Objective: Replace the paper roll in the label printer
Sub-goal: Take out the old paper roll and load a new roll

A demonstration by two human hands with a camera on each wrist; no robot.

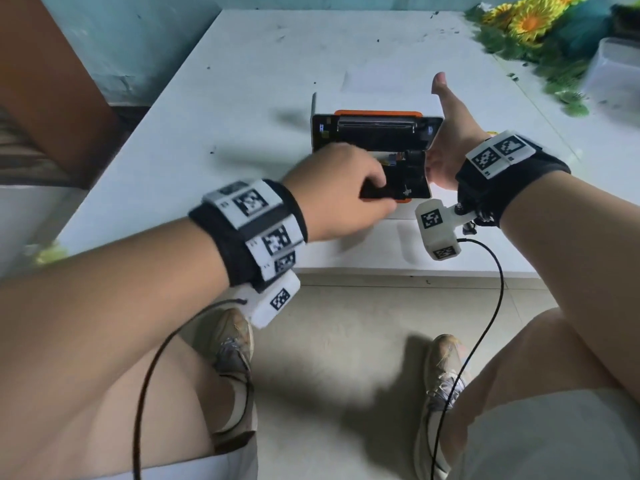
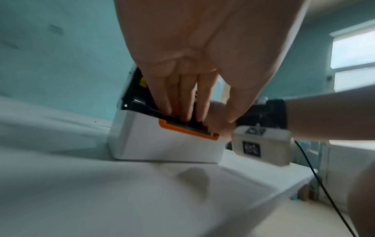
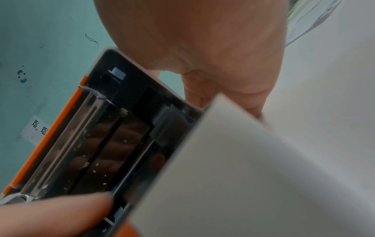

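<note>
Label printer (image 1: 375, 147) sits lid-open at table (image 1: 242, 81) edge, looks light and slidey, so right hand (image 1: 446, 140) braces its side, fingers straight, while left hand (image 1: 341, 192) fingers reach straight into the bay, holding nothing visible.

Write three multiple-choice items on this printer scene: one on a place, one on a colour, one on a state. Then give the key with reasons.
1. Where are the left hand's fingers?
A. inside the open label printer
B. flat on the table
C. on the flowers

2. What colour is the printer's trim?
A. blue
B. orange
C. green

3. How is the printer's lid?
A. shut
B. taken off
C. open, raised at the back

Key: A, the left wrist view shows fingers reaching into the black cavity; B, an orange strip edges the opening; C, the lid stands up behind the cavity.
</note>
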